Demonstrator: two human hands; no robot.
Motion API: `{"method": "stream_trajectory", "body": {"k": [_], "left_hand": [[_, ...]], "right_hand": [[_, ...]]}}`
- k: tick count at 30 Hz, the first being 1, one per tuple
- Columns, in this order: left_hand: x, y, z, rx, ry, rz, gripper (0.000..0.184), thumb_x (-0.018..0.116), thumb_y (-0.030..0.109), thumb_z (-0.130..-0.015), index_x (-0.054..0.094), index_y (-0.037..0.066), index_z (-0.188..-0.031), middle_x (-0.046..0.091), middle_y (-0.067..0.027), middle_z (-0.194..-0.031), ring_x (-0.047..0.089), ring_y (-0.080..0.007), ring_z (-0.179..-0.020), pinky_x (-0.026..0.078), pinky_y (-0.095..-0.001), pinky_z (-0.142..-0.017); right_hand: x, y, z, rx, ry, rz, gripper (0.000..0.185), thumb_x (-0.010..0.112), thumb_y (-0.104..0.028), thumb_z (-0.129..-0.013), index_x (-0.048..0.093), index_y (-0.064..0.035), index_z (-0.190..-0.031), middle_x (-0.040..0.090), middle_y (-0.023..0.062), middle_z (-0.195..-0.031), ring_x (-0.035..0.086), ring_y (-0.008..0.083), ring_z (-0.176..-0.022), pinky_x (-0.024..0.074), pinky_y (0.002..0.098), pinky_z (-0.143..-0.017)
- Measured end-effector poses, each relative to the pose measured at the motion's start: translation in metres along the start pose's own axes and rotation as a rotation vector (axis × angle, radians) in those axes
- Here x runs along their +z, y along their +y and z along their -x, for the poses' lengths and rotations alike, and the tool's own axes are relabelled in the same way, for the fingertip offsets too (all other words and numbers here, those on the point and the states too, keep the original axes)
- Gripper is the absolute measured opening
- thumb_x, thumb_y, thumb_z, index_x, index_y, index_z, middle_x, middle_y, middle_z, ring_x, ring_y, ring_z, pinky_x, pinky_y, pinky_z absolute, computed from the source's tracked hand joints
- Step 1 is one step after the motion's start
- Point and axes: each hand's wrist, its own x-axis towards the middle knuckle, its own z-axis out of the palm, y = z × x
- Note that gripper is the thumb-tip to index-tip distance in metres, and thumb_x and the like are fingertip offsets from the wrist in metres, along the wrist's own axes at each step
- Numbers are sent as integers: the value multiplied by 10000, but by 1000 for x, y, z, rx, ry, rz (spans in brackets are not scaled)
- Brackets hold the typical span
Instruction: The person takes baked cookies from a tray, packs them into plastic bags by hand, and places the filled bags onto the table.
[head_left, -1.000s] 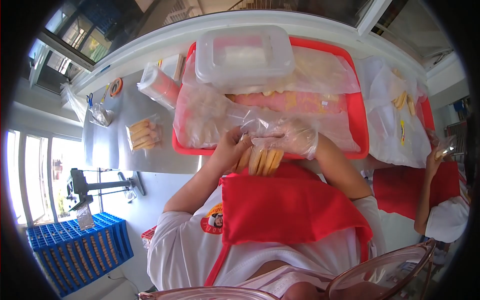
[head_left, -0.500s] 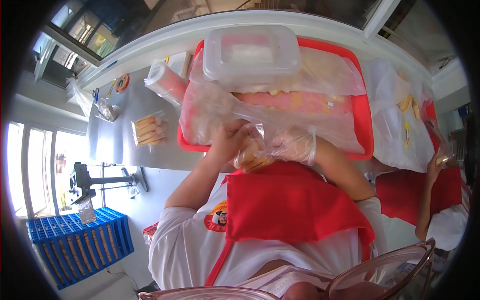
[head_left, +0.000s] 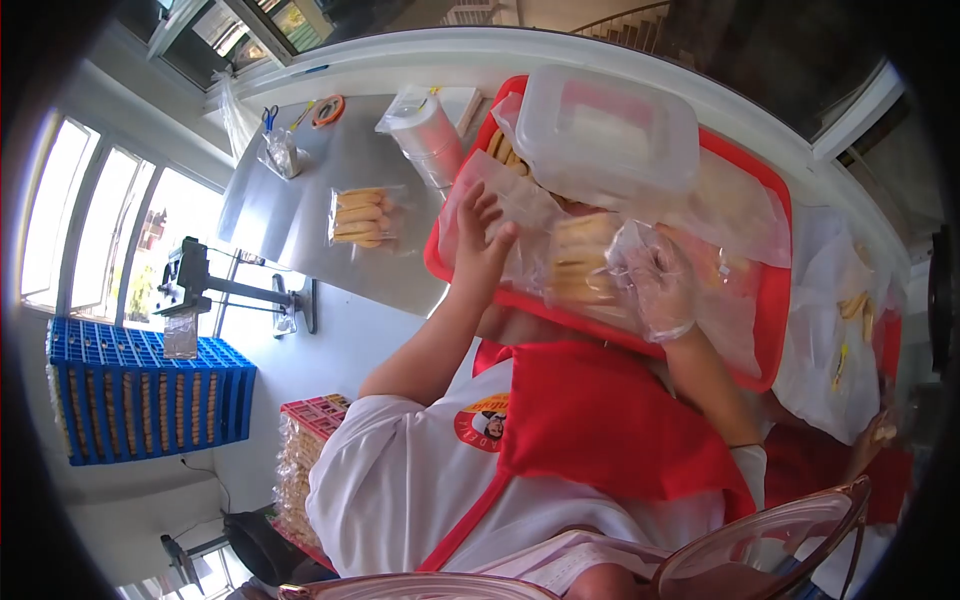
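Observation:
My left hand [head_left: 483, 235] is bare and raised over the left side of the red tray [head_left: 778, 340], its fingers apart and nothing in them. In a clear plastic glove, my right hand [head_left: 655, 280] grips the right side of a clear bag of finger-shaped biscuits [head_left: 583, 262]. That bag is above the tray's near side, its long golden pieces stacked in a column. Translucent sheets [head_left: 735, 200] line the tray, and more biscuits [head_left: 505, 152] show at its far left. A translucent plastic container [head_left: 608, 130] sits across the tray's far side.
On the metal table lie another filled bag [head_left: 362, 217], a roll of plastic bags [head_left: 420, 130], scissors [head_left: 269, 118] and orange tape [head_left: 328, 111]. Blue crates [head_left: 150, 390] stand at lower left. At right are a white plastic sheet [head_left: 825, 320] and part of another person [head_left: 865, 450].
My left hand has let go of the biscuit bag and opened. The bag, now in my right hand, has moved up and right over the tray. The whole view has turned.

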Motion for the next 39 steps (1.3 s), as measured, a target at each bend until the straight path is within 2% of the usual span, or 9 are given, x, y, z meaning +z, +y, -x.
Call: {"method": "stream_trajectory", "body": {"k": [4,6,14,18,22,28,31,36,39], "left_hand": [[-5,-7,8,-528,-192,283,719,594,387,-769,216,77,-1297,402,-137,-1187,426,-248,-1059,376,-348,-878],[-2,-11,7,-550,-314,601,698,601,383,-761,249,82,-1284,444,-111,-1164,466,-228,-1050,411,-350,-867],[-62,-25,-20,-574,-341,760,563,581,375,-769,395,37,-1179,516,-121,-1103,527,-237,-1002,456,-383,-828],[-173,-26,-63,-430,44,474,389,515,198,-829,369,56,-1161,518,-115,-1039,546,-246,-940,485,-379,-780],[-263,-32,-98,-339,92,107,359,574,213,-802,437,36,-1083,547,-83,-958,560,-178,-875,483,-294,-736],[-298,-55,-124,-418,179,-325,625,666,302,-717,380,34,-1205,554,-97,-928,564,-168,-798,467,-275,-669],[-302,-57,-135,-430,237,-620,773,711,371,-647,344,64,-1254,550,-117,-923,566,-192,-791,463,-287,-684],[-305,-65,-137,-234,473,-1113,839,735,404,-587,340,99,-1262,518,-161,-1030,514,-272,-940,411,-354,-817],[-298,-64,-137,-59,596,-1279,836,748,399,-563,370,91,-1242,472,-170,-1119,437,-314,-1051,355,-398,-893]], "right_hand": [[17,16,-2,-89,-80,-288,93,518,-66,-822,509,-14,-898,533,48,-798,494,101,-699,414,230,-616],[21,6,-3,-227,-337,-350,128,528,-65,-817,495,-16,-930,529,57,-863,493,110,-750,416,232,-656],[-17,3,-1,-113,-162,63,236,545,-117,-793,479,-34,-1003,498,62,-975,496,155,-851,415,266,-752],[-94,34,-5,8,20,464,308,548,-98,-769,460,-49,-1060,489,58,-1018,487,147,-901,432,283,-728],[-157,74,2,215,75,400,327,520,-30,-776,436,-37,-1092,479,49,-1014,493,123,-854,452,255,-645],[-195,135,8,46,105,516,317,498,-15,-792,413,-37,-1096,455,33,-1009,476,79,-733,433,232,-608],[-192,119,13,392,66,454,353,487,4,-788,394,-32,-1127,451,55,-1066,486,122,-880,433,258,-726],[-190,149,18,81,70,482,389,460,-43,-789,410,-41,-1174,454,91,-1122,422,180,-1080,356,281,-901],[-190,149,16,291,107,-128,417,433,-227,-828,397,-66,-1211,430,90,-1194,360,208,-1156,294,315,-964]]}}
